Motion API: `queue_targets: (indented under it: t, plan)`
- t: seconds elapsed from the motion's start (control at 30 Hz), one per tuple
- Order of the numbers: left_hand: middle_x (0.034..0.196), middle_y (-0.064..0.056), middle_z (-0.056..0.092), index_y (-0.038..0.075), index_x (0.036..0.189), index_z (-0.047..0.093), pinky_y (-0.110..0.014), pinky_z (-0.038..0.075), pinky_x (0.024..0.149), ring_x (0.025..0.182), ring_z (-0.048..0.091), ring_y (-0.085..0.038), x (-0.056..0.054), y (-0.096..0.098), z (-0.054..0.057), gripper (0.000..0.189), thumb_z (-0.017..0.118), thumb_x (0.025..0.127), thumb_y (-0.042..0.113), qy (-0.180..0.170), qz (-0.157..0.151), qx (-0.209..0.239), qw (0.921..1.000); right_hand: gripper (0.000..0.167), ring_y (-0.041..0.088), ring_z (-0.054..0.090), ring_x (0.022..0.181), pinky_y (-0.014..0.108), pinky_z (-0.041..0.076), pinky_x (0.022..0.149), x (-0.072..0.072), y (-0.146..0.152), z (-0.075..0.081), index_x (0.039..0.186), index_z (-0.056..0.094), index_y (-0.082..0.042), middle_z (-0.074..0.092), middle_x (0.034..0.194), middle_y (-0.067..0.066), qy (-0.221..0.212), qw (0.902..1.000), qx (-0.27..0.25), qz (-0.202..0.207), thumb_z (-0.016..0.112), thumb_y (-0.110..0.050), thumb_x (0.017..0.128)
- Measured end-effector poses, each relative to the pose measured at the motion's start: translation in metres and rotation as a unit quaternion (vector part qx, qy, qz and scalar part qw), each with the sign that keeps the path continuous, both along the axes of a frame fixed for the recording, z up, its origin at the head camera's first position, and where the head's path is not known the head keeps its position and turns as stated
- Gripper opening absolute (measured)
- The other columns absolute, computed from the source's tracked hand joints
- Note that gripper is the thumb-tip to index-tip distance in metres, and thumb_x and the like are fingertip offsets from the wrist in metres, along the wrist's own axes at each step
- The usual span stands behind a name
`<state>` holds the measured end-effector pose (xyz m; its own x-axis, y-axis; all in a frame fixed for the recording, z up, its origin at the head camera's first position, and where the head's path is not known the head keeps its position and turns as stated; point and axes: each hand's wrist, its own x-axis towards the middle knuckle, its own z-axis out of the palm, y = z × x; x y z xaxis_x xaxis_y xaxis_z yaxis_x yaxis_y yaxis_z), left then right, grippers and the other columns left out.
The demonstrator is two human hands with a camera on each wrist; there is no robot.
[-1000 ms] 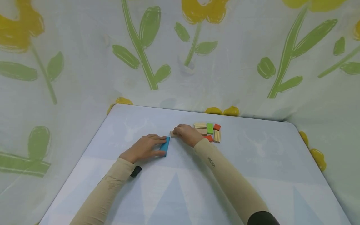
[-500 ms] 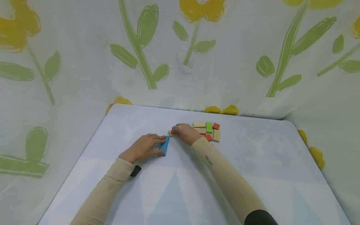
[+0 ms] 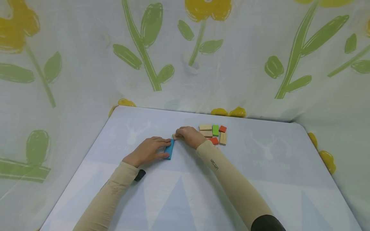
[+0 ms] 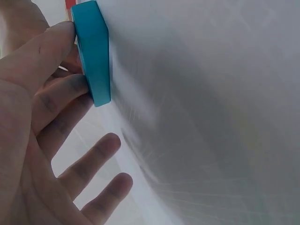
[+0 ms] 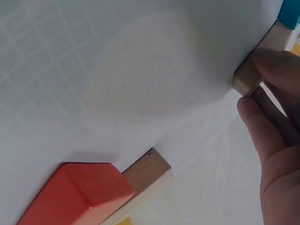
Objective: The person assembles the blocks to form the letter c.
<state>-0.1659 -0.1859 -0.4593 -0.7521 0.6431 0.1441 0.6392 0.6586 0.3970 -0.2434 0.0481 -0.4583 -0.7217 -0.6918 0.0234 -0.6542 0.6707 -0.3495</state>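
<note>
Backdrop: white cloth printed with yellow flowers and green leaves (image 3: 225, 77), beyond both hands and to either side. Under the hands, a white table with a pale blue-grey print (image 3: 289, 192). Beige sleeves (image 3: 229, 179) on both forearms; black band (image 3: 267, 223) behind the right hand, black object (image 3: 140, 175) at the left wrist.

Left hand (image 3: 146, 150): fingers spread and mostly extended; thumb and fingertips rest on a blue, flat rectangular block (image 3: 169, 149), the two outer fingers free. The block lies on the table at the fingertips, its long side running away from the person.

Right hand (image 3: 190, 136): thumb and fingers clamped on a small plain wooden bar (image 5: 251, 75), partly covered by the hand. Its free end points left of the hand, toward the far end of the blue block; contact between the two cannot be confirmed.

Just right of the right hand, a group of blocks: plain light-brown wooden block (image 3: 206, 134); pale striped wooden block (image 3: 205, 127) on its far side; second striped block (image 3: 223, 138), turned lengthwise, at the right; bright green rectangular block (image 3: 215, 130) between; red block (image 3: 214, 141) nearest the right wrist; smaller red block (image 3: 222, 128) at the far right corner.
</note>
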Motion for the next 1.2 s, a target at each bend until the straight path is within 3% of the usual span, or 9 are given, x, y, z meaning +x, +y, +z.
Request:
queue_targets:
  t: [0.37,0.67,0.8,0.97,1.2]
  plan:
    - [0.145,-0.008,0.058,0.002,0.135,0.064,-0.048,0.042,0.110,0.132,0.054,-0.031,-0.002,0.002,-0.006,0.056,0.075,0.093,0.036,-0.004,0.004,-0.001,1.0000,0.014,0.016,0.069,0.107,0.028,0.053,0.096,-0.002,-0.003,-0.001,0.110,0.072,-0.013,0.074,0.110,0.000,0.007,0.9999,-0.002,0.007,0.062,-0.009,0.101]
    - [0.145,-0.009,0.057,0.002,0.135,0.064,-0.049,0.043,0.110,0.132,0.054,-0.032,0.001,0.002,-0.002,0.055,0.075,0.093,0.036,-0.007,0.012,-0.011,0.9998,0.013,0.017,0.069,0.107,0.029,0.054,0.095,-0.004,-0.003,-0.003,0.108,0.072,-0.013,0.074,0.110,0.001,0.015,0.9995,-0.018,0.021,0.063,-0.006,0.100]
    - [0.145,-0.010,0.057,0.001,0.136,0.064,-0.050,0.043,0.109,0.132,0.054,-0.033,0.002,0.003,0.000,0.056,0.074,0.094,0.036,-0.006,0.011,-0.010,0.9999,0.016,0.018,0.068,0.111,0.029,0.052,0.099,-0.004,-0.002,-0.002,0.110,0.071,-0.013,0.074,0.114,0.001,0.011,0.9996,-0.010,0.023,0.063,-0.004,0.100]
    - [0.146,-0.011,0.056,0.000,0.137,0.063,-0.051,0.042,0.110,0.132,0.053,-0.033,0.003,0.003,0.000,0.056,0.073,0.095,0.036,-0.005,0.013,-0.010,0.9998,0.025,0.019,0.064,0.120,0.031,0.048,0.105,-0.002,0.003,0.001,0.125,0.068,-0.011,0.071,0.123,0.002,-0.009,0.9996,-0.006,0.026,0.062,-0.007,0.101]
    - [0.147,-0.010,0.056,0.001,0.137,0.062,-0.051,0.042,0.110,0.133,0.053,-0.033,0.005,0.003,0.002,0.056,0.073,0.094,0.035,-0.011,0.015,-0.009,0.9998,0.032,0.023,0.049,0.139,0.036,0.040,0.113,0.004,0.020,0.005,0.133,0.065,-0.014,0.057,0.146,0.005,-0.021,0.9998,-0.001,0.003,0.063,-0.009,0.101]
